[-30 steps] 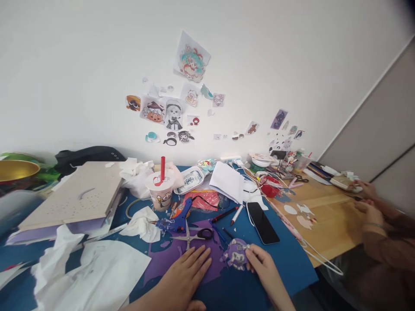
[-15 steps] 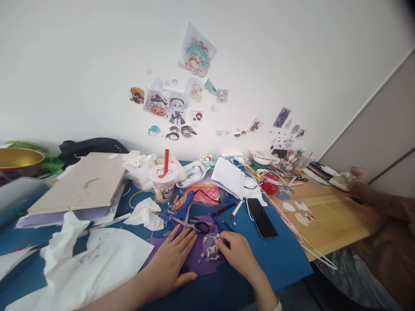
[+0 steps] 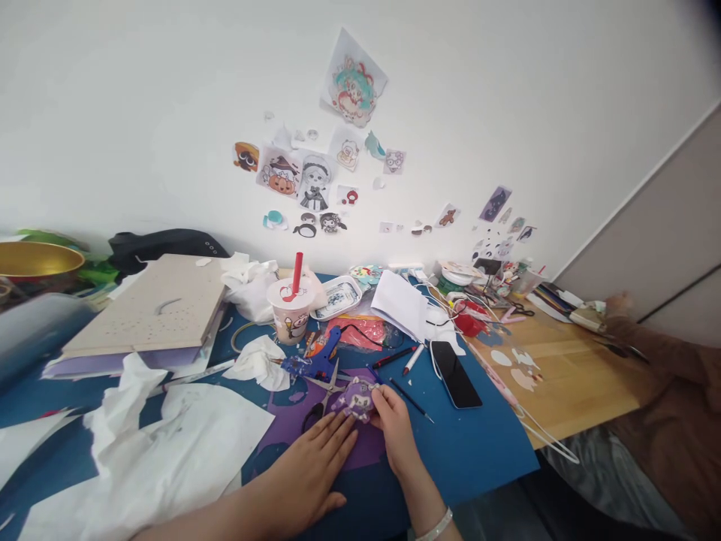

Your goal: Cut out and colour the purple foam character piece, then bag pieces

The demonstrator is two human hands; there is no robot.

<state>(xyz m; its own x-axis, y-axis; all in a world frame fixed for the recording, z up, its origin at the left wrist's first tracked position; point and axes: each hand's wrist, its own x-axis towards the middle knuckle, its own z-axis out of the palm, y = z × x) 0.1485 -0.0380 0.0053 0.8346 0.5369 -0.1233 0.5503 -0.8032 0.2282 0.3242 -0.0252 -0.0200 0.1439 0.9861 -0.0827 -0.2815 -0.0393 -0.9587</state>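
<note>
My right hand point(image 3: 396, 428) pinches the right edge of a purple cartoon-character cutout point(image 3: 356, 398) with white and dark outlines, tilted up a little. Flat on the purple sheet point(image 3: 369, 449) rests my left hand point(image 3: 309, 469), fingers stretched out, with its fingertips at the lower edge of the cutout. The sheet has cut-out gaps and lies on the blue table top. Just beyond the cutout are open scissors point(image 3: 333, 385), partly hidden by it, one dark handle showing near my left fingers. A blue glue gun point(image 3: 322, 361) lies behind the scissors.
Crumpled tissue point(image 3: 260, 364) and white paper point(image 3: 185, 436) spread on the left. A lidded cup point(image 3: 290, 312) with a red straw stands behind. Pens point(image 3: 414, 361), a thin dark tool point(image 3: 414, 400) and a phone point(image 3: 455, 376) lie right. Another person's sleeve point(image 3: 642, 346) is at far right.
My right hand has raised the cutout and moved it away from me, toward the scissors. My left hand has shifted slightly; the scissors have turned, their dark handle now nearer my left fingers.
</note>
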